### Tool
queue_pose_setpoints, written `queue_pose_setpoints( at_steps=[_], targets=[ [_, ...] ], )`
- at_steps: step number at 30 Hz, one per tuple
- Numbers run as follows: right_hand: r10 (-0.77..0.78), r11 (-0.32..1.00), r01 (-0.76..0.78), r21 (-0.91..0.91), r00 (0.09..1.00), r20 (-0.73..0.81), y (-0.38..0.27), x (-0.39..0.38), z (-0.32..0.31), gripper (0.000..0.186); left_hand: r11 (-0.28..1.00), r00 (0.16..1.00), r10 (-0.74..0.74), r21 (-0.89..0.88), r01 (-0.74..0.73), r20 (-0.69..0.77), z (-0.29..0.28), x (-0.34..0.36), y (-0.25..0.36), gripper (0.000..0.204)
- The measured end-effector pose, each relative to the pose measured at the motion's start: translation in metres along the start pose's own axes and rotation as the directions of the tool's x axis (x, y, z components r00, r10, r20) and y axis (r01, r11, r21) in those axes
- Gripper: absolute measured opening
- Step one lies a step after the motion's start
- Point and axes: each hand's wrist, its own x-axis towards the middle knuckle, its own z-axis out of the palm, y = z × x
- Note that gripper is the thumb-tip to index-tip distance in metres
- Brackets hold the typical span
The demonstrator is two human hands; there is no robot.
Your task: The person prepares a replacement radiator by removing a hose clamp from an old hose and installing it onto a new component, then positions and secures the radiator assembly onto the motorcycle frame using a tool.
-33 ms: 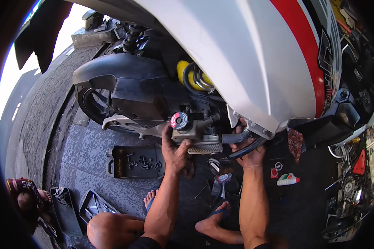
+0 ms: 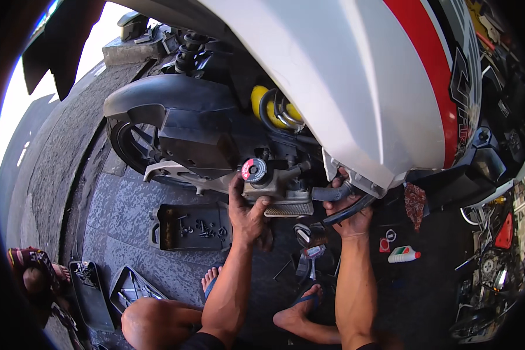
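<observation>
A small radiator [image 2: 289, 209] with a red-and-black round cap [image 2: 254, 170] sits against the side of a scooter's engine. My left hand [image 2: 248, 217] is closed round its left end, the thumb on the front and fingers up beside the cap. To the right, my right hand [image 2: 351, 221] reaches under the white body panel [image 2: 344, 87], its fingers curled around a grey rubber hose [image 2: 328, 194] at the radiator's right side. A thicker black hose [image 2: 350, 211] crosses in front of that palm. Some of the right fingers are hidden behind the hoses.
A black tray [image 2: 172, 249] of bolts lies below the rear wheel [image 2: 121, 146]. Farther left are two more trays, one with tools [image 2: 137, 289], and another person's foot [image 2: 61, 272]. A white bottle [image 2: 403, 254] and red rag [image 2: 415, 204] lie right; loose parts [image 2: 490, 265] crowd the right edge.
</observation>
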Motion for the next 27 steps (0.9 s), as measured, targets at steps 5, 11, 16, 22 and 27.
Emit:
queue_pose_setpoints(
  at_steps=[5, 11, 16, 22, 27],
  targets=[
    [0.073, 0.969, -0.073, -0.238, 0.997, -0.009, -0.007, 0.005, -0.004, 0.061, 0.999, 1.000, 0.027, 0.024, -0.027, -0.009, 0.002, 0.001, 0.002, 0.090],
    [0.049, 0.929, -0.101, -0.355, 0.987, -0.152, -0.011, 0.002, 0.000, 0.061, 0.999, 1.000, 0.019, 0.043, -0.020, 0.014, 0.001, 0.001, 0.006, 0.087],
    [0.103, 0.905, -0.183, -0.384, 0.970, -0.219, -0.018, 0.002, 0.008, 0.061, 0.999, 0.999, 0.036, 0.037, -0.036, 0.007, 0.001, 0.002, 0.008, 0.084],
    [0.091, 0.920, -0.160, -0.359, 0.975, -0.201, -0.016, -0.004, 0.009, 0.059, 0.998, 0.999, 0.032, 0.051, -0.032, 0.010, 0.002, 0.003, 0.011, 0.085],
    [0.066, 0.926, -0.126, -0.356, 0.982, -0.175, -0.007, -0.003, 0.011, 0.058, 0.999, 1.000, 0.022, 0.039, -0.023, 0.011, 0.002, 0.003, 0.008, 0.087]
  ],
)
